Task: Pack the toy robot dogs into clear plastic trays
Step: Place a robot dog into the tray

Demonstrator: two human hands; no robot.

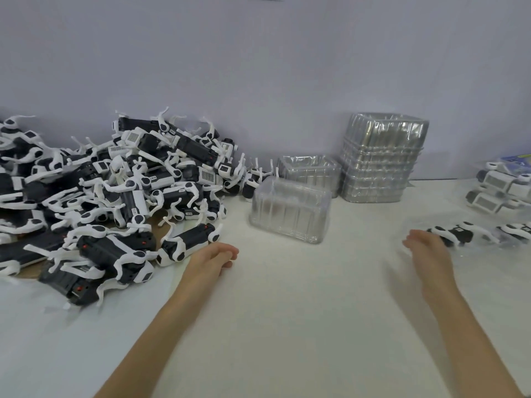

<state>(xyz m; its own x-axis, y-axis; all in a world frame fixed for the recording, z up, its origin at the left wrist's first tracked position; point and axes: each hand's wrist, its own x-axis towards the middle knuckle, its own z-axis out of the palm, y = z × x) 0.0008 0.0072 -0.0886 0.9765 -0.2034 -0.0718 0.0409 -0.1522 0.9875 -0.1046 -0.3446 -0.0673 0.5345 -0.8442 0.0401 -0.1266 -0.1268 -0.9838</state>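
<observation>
Toy robot dogs lie heaped in black and white on the table, left of the upturned clear tray. Behind that tray we see a second tray, and right of it a tall stack of trays. Our left hand sits below and left of the tray, just beside the nearest dog, fingers loosely curled, holding nothing. Our right hand, blurred, is right of the tray, fingers relaxed and nearly straight, empty, beside a dog in clear plastic.
</observation>
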